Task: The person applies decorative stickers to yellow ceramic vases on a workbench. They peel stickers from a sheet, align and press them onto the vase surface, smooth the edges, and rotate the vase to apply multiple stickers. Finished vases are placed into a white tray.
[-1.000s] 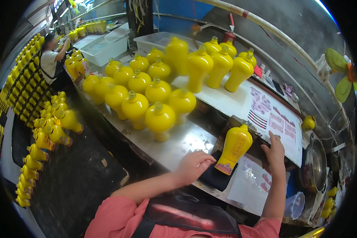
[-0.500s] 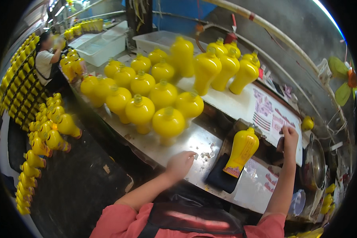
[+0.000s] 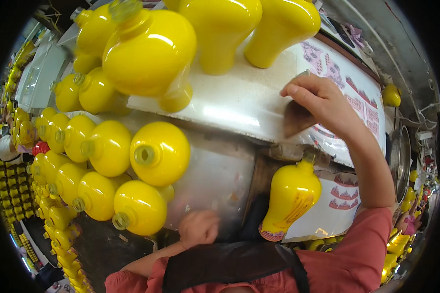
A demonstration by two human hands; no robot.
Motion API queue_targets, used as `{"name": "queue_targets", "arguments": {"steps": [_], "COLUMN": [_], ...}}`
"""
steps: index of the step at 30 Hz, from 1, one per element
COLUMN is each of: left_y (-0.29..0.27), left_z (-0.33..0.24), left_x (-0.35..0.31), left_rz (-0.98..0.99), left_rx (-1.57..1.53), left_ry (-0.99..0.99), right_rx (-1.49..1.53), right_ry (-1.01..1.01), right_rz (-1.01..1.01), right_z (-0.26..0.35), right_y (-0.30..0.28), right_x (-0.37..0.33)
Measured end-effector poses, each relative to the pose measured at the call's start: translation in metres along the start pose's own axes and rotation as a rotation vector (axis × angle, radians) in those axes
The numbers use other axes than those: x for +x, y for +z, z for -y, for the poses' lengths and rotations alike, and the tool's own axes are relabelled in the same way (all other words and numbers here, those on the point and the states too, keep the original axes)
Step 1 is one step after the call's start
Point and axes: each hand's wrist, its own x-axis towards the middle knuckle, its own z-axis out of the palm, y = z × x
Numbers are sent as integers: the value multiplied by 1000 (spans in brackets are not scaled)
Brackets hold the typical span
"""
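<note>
In my right hand point(image 3: 322, 100), closed with the fingers bent down, is a dark brown flat piece point(image 3: 297, 118). The hand hovers over the white board point(image 3: 230, 105), beside sheets of reddish printed cut-outs point(image 3: 359, 110). Nearer me, a yellow vase-shaped bottle point(image 3: 296, 188) lies tilted, its clear neck pointing away and a patterned band round its base. A dark pad point(image 3: 254, 219) shows at its left side. My left hand point(image 3: 199, 227) is over the metal tabletop point(image 3: 210, 166), left of the bottle; motion smears its fingers, so what they hold cannot be made out.
Several glossy yellow bottles point(image 3: 159, 154) stand close on the left, with more tall ones point(image 3: 220, 34) on the board behind. A second printed sheet point(image 3: 344, 190) lies right of the tilted bottle. A metal pan point(image 3: 401, 166) stands at the far right.
My right hand has moved left and away over the board with the dark piece. My left hand has drawn back toward me. The view has shifted, bringing the standing bottles closer.
</note>
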Motion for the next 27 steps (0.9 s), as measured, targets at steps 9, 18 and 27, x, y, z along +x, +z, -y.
{"name": "queue_targets", "arguments": {"steps": [9,18,27], "left_y": [-2,-21,-148], "left_z": [-5,-17,-21], "left_x": [4,5,-21], "left_rz": [51,300,579], "left_rx": [29,-56,-1168], "left_ry": [29,-160,-1232], "right_rx": [-430,-796,-1006], "right_ry": [-409,-662,-377], "right_rz": [-172,-159,-5], "right_z": [-19,17,28], "right_y": [20,74,93], "right_x": [29,26,16]}}
